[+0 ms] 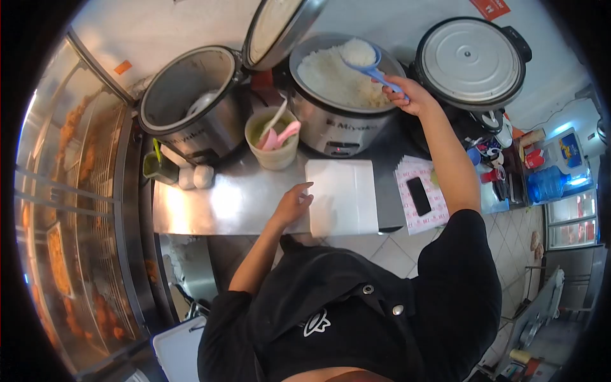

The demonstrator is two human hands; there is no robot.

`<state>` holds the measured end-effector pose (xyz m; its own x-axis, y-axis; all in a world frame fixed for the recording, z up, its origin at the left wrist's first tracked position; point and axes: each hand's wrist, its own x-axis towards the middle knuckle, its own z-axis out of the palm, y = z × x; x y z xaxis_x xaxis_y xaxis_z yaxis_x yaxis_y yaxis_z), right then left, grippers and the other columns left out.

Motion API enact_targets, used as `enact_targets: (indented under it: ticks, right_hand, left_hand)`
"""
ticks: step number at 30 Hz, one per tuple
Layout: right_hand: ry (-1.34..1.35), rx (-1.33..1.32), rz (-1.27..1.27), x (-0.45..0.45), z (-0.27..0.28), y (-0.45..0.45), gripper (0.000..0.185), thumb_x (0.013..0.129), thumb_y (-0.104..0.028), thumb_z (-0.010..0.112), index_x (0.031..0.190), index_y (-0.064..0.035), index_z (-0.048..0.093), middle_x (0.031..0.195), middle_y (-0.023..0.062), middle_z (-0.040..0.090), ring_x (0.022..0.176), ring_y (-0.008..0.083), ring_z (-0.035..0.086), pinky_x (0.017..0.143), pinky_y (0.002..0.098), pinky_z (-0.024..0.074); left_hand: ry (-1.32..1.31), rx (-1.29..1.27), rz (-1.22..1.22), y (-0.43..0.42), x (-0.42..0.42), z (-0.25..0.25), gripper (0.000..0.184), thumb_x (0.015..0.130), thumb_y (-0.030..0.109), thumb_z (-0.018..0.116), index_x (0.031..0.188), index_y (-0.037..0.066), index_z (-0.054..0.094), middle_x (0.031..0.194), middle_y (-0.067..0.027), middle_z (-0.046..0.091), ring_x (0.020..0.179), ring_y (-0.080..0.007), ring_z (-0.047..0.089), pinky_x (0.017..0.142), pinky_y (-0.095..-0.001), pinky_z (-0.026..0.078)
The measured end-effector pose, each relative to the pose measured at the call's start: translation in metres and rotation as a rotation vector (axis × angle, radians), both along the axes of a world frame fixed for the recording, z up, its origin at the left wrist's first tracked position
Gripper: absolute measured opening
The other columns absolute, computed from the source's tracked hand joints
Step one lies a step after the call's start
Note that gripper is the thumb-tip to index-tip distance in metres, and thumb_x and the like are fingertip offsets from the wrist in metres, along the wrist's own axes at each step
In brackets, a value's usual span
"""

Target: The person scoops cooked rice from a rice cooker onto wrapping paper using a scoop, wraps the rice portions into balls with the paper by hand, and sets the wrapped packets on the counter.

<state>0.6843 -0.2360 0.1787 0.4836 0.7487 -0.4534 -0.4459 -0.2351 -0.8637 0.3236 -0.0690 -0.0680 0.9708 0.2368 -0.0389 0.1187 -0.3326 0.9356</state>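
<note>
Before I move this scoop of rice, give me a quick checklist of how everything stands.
1. Blue plastic scoop gripped by its handle in right hand: ok.
2. Scoop loaded: ok, heaped with white cooked rice.
3. Round silver metal rice cooker open beneath the scoop: ok.
4. White rectangular sheet laid on the shiny steel counter: ok.
5. Left hand touching the sheet: cannot tell; fingertips are at its left edge.
6. Black rectangular phone off the sheet: ok, on pink-printed paper.

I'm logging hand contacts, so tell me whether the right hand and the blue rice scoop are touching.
Touching: the head view shows the right hand closed around the blue rice scoop at its handle end.
</note>
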Motion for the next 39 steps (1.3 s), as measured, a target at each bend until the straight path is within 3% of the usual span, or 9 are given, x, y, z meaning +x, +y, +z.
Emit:
enact_targets:
  ticks: [4, 7, 14, 16, 18, 21, 28, 30, 39]
  right_hand:
    - [0.124, 0.213, 0.033, -0.039, 0.005, -0.048, 0.035, 0.104, -0.018, 0.042, 0.132, 0.0011, 0.047, 0.079, 0.0007, 0.049, 0.043, -0.0007, 0.036, 0.032, 0.0128, 0.0283]
    - [0.143, 0.228, 0.07, -0.083, -0.002, -0.085, 0.037, 0.103, -0.019, 0.044, 0.133, 0.0026, 0.046, 0.082, 0.0033, 0.054, 0.042, -0.0004, 0.039, 0.03, 0.0124, 0.0306]
    - [0.027, -0.122, -0.022, -0.172, -0.122, -0.139, 0.036, 0.098, -0.019, 0.055, 0.131, -0.0029, 0.052, 0.084, 0.004, 0.06, 0.043, 0.0035, 0.041, 0.035, 0.0187, 0.0271]
    - [-0.233, -0.203, -0.028, -0.19, -0.18, -0.141, 0.039, 0.098, -0.018, 0.055, 0.134, -0.0046, 0.052, 0.083, 0.0073, 0.06, 0.048, 0.0092, 0.048, 0.039, 0.0249, 0.0363]
    - [-1.118, -0.18, -0.095, -0.214, -0.248, -0.137, 0.046, 0.095, -0.017, 0.057, 0.14, -0.0087, 0.048, 0.085, 0.0106, 0.06, 0.059, 0.0191, 0.059, 0.047, 0.0332, 0.0469]
    - [-1.408, -0.551, -0.086, -0.245, -0.28, -0.127, 0.053, 0.092, -0.015, 0.058, 0.144, -0.0141, 0.046, 0.089, 0.0115, 0.059, 0.071, 0.0283, 0.064, 0.062, 0.0403, 0.0543]
    - [-1.514, -0.646, 0.11, -0.251, -0.258, -0.118, 0.057, 0.091, -0.013, 0.059, 0.145, -0.0213, 0.046, 0.092, 0.0096, 0.056, 0.079, 0.0273, 0.065, 0.07, 0.0413, 0.0572]
    - [-1.741, -0.574, 0.247, -0.246, -0.258, -0.121, 0.066, 0.085, -0.004, 0.057, 0.147, -0.0238, 0.042, 0.093, 0.0091, 0.054, 0.079, 0.0261, 0.063, 0.066, 0.0401, 0.0572]
    - [-1.564, -0.539, 0.168, -0.243, -0.33, -0.158, 0.056, 0.091, -0.009, 0.059, 0.144, -0.0223, 0.048, 0.096, 0.01, 0.056, 0.081, 0.0282, 0.062, 0.069, 0.0392, 0.0551]
  left_hand:
    - [-0.055, 0.449, -0.016, -0.034, -0.013, -0.056, 0.056, 0.083, 0.018, 0.07, 0.136, 0.009, 0.051, 0.13, -0.0203, 0.057, 0.118, -0.0389, 0.055, 0.101, -0.0461, 0.045]
    - [0.077, 0.524, -0.003, -0.057, -0.022, -0.054, 0.063, 0.081, 0.022, 0.072, 0.138, 0.008, 0.048, 0.143, -0.0184, 0.045, 0.132, -0.0366, 0.042, 0.109, -0.0464, 0.038]
    - [0.125, 0.691, -0.022, -0.073, -0.026, -0.047, 0.076, 0.08, 0.028, 0.074, 0.144, 0.007, 0.039, 0.152, -0.0147, 0.036, 0.137, -0.0344, 0.036, 0.11, -0.0478, 0.034]
    - [0.166, 0.697, -0.038, -0.072, -0.027, -0.059, 0.076, 0.08, 0.028, 0.074, 0.144, 0.007, 0.039, 0.153, -0.0143, 0.034, 0.138, -0.0357, 0.035, 0.111, -0.048, 0.033]
    - [0.206, 0.701, -0.057, -0.07, -0.027, -0.064, 0.076, 0.08, 0.029, 0.074, 0.144, 0.008, 0.04, 0.154, -0.0138, 0.033, 0.138, -0.0369, 0.034, 0.113, -0.0482, 0.032]
    - [0.219, 0.71, -0.043, -0.072, -0.028, -0.063, 0.076, 0.08, 0.029, 0.074, 0.144, 0.007, 0.04, 0.155, -0.0116, 0.033, 0.139, -0.0339, 0.034, 0.112, -0.0474, 0.033]
    - [0.267, 0.706, -0.079, -0.069, -0.031, -0.058, 0.074, 0.082, 0.031, 0.071, 0.145, 0.008, 0.038, 0.156, -0.0108, 0.03, 0.14, -0.0361, 0.033, 0.113, -0.049, 0.032]
    - [0.262, 0.704, -0.079, -0.07, -0.029, -0.058, 0.075, 0.082, 0.032, 0.071, 0.145, 0.008, 0.038, 0.156, -0.0106, 0.03, 0.14, -0.0357, 0.032, 0.113, -0.0489, 0.032]
    - [0.285, 0.705, -0.061, -0.072, -0.029, -0.055, 0.076, 0.081, 0.032, 0.071, 0.145, 0.008, 0.037, 0.157, -0.0092, 0.029, 0.14, -0.0347, 0.032, 0.113, -0.0478, 0.032]
